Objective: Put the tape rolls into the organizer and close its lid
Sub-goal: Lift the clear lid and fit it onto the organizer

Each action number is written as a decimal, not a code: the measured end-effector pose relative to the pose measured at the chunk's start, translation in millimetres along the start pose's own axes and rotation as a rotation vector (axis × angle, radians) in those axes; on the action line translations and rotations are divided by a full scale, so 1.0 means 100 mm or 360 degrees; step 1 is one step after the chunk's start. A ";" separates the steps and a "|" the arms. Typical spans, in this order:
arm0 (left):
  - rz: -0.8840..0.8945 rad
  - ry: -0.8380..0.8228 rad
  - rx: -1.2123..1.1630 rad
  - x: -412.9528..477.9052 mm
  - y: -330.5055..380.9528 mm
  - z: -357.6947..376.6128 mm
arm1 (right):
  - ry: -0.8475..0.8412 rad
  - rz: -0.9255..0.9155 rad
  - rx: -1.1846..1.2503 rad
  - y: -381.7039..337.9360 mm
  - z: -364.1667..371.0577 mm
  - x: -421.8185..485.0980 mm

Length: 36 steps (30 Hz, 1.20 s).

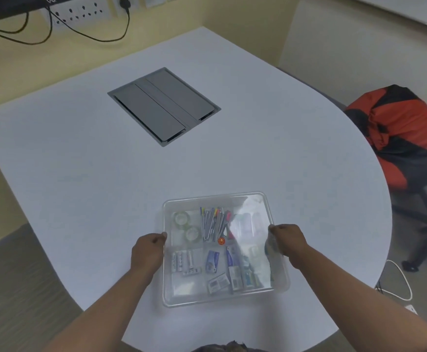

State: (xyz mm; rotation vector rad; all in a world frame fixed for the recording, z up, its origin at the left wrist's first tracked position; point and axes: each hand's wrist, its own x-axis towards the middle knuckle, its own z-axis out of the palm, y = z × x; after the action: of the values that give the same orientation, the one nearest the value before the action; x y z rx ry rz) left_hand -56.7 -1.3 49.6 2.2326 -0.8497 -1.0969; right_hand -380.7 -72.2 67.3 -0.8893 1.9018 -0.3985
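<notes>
A clear plastic organizer (281,285) sits on the white table near its front edge, with its transparent lid (255,207) lying on top. Through the lid I see two pale green tape rolls (182,219) in the back left compartment, one behind the other. Pens, batteries and small packets fill other compartments. My left hand (148,250) grips the organizer's left edge, thumb on the lid. My right hand (287,240) grips the right edge the same way.
A grey cable hatch (164,106) is set flush into the white table (80,161) further back. An orange and black bag (405,128) rests on a chair to the right. Cables and wall sockets (80,12) lie beyond the table's far edge.
</notes>
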 end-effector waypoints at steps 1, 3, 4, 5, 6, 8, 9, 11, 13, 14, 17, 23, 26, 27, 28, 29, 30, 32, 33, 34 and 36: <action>0.0005 0.0003 -0.0001 0.00 0.00 0.00 | 0.0002 0.0034 0.0007 -0.02 0.00 0.02; -0.0017 -0.0012 -0.0031 0.01 0.02 0.00 | -0.0004 0.0150 0.0054 -0.07 -0.03 0.04; -0.0041 -0.0022 -0.0061 0.03 0.03 -0.01 | -0.0014 0.0216 0.0101 -0.10 -0.04 0.04; -0.0072 -0.0032 -0.0113 0.07 0.05 -0.02 | -0.0028 0.0264 0.0139 -0.12 -0.05 0.05; -0.0113 -0.0061 -0.0195 0.11 0.06 -0.03 | -0.0044 0.0290 0.0163 -0.13 -0.06 0.06; -0.0212 -0.0179 -0.0386 0.19 0.11 -0.06 | -0.0070 0.0290 0.0171 -0.15 -0.09 0.06; -0.0240 -0.0220 -0.0429 0.23 0.15 -0.07 | -0.0080 0.0276 0.0159 -0.17 -0.10 0.06; -0.0115 -0.0225 -0.0259 0.32 0.25 -0.05 | -0.0069 0.0160 0.0020 -0.22 -0.09 0.07; 0.0179 -0.0145 0.0255 0.38 0.34 -0.03 | -0.0018 -0.0138 -0.0515 -0.28 -0.10 0.10; 0.0364 -0.0095 0.0487 0.38 0.38 -0.04 | -0.0003 -0.0328 -0.0807 -0.32 -0.10 0.10; 0.0873 -0.0225 0.0898 0.36 0.46 -0.14 | -0.0156 -0.0801 -0.1211 -0.40 -0.13 0.08; 0.0951 -0.0550 0.1889 0.30 0.60 -0.24 | -0.0425 -0.0937 -0.2288 -0.39 -0.22 0.09; 0.0927 -0.0631 0.2073 0.27 0.58 -0.18 | -0.0465 -0.0907 -0.2478 -0.39 -0.20 0.08; 0.0911 -0.0653 0.2095 0.26 0.55 -0.15 | -0.0477 -0.0887 -0.2510 -0.38 -0.18 0.07; 0.0900 -0.0666 0.2096 0.25 0.51 -0.13 | -0.0479 -0.0869 -0.2540 -0.36 -0.16 0.05; 0.0902 -0.0667 0.2080 0.23 0.48 -0.11 | -0.0463 -0.0863 -0.2566 -0.33 -0.13 0.03; 0.0916 -0.0662 0.2054 0.23 0.46 -0.09 | -0.0430 -0.0872 -0.2583 -0.30 -0.10 0.02; 0.0959 -0.0649 0.2011 0.24 0.43 -0.09 | -0.0358 -0.0926 -0.2573 -0.23 -0.09 0.00; 0.0972 -0.0650 0.1993 0.25 0.42 -0.09 | -0.0335 -0.0958 -0.2552 -0.21 -0.10 0.00; 0.0980 -0.0653 0.1977 0.25 0.42 -0.09 | -0.0319 -0.0990 -0.2527 -0.20 -0.11 -0.01; 0.0988 -0.0655 0.1955 0.25 0.43 -0.09 | -0.0299 -0.1028 -0.2478 -0.19 -0.13 -0.01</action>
State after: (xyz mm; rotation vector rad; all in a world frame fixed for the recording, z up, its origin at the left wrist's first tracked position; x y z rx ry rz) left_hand -50.8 -47.0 70.2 2.1837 -2.7243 -0.7717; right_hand -384.4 -85.7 85.3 -2.4122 1.4440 0.9590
